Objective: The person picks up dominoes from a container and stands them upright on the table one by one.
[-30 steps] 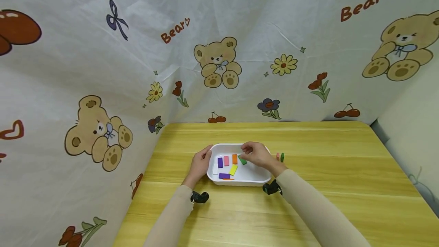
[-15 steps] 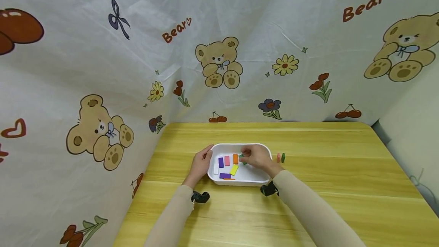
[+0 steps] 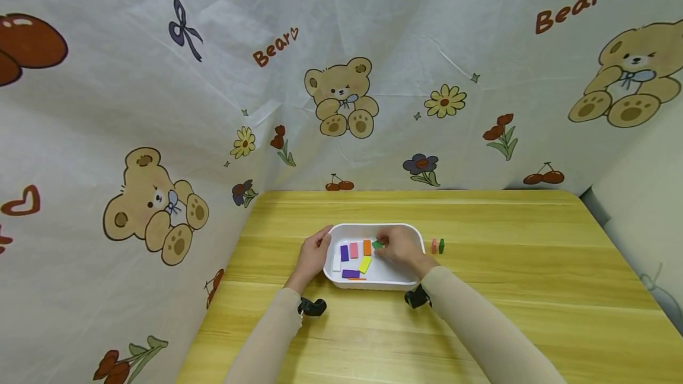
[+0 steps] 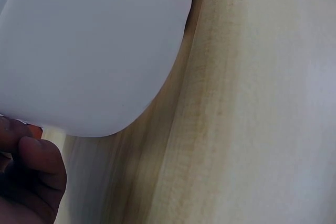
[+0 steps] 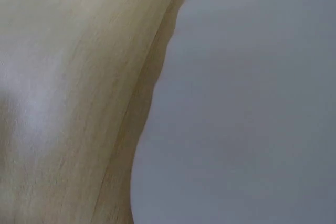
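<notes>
In the head view, a white tray [image 3: 373, 285] lies on the wooden table, holding several small coloured blocks. My left hand [image 3: 312, 255] grips its left rim; in the left wrist view, curled fingers [image 4: 44, 156] appear by the tray's edge. Inside the tray, my right hand [image 3: 399, 246] reaches down and pinches a green block [image 3: 377, 245], which the fingers partly cover. Left of it lie an orange block [image 3: 367, 247], a pink block [image 3: 354, 250], a purple block [image 3: 344, 252] and a yellow block [image 3: 365, 264]. The right wrist view shows the tray's outer wall [image 5: 236, 103] but no fingers.
Just right of the tray, a pink block [image 3: 434, 246] and a green block [image 3: 441, 246] stand upright on the table [image 3: 512, 289]. A white block [image 3: 337, 262] and another purple block [image 3: 350, 274] lie in the tray's left part. A bear-printed cloth [image 3: 395, 153] hangs behind.
My right hand has lowered and its fingers have closed in on the green block, covering more of it. The left hand keeps its grip on the rim.
</notes>
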`<control>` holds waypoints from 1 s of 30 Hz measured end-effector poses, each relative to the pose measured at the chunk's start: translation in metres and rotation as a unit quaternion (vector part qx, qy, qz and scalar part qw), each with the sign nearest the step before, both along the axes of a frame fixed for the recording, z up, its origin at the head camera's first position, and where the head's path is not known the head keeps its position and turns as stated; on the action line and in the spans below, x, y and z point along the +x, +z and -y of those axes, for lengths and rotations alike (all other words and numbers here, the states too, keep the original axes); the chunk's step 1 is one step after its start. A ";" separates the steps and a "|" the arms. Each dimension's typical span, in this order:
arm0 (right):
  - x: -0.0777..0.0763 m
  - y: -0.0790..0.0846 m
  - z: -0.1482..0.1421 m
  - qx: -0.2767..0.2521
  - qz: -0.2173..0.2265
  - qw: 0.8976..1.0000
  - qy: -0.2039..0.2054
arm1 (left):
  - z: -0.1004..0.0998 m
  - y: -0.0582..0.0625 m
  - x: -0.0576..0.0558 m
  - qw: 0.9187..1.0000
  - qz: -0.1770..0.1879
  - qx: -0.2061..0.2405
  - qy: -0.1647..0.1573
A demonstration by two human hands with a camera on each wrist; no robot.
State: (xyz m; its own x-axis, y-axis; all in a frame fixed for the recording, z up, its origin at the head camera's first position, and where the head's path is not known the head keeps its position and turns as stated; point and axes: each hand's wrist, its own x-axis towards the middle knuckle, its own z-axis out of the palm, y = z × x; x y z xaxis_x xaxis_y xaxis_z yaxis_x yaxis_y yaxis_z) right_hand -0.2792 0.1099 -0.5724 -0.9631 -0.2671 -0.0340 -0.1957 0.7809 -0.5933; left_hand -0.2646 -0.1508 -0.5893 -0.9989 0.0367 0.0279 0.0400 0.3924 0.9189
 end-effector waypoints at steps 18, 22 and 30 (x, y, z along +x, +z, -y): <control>0.002 -0.006 0.013 0.012 0.017 1.000 -0.022 | -0.002 0.001 0.001 1.000 -0.008 0.001 0.004; 0.004 -0.005 0.015 0.014 0.021 0.999 -0.025 | -0.001 0.000 0.001 1.000 -0.011 0.000 0.001; 0.008 -0.001 0.015 0.025 0.024 0.999 -0.017 | -0.001 0.000 0.001 1.000 -0.011 0.002 0.007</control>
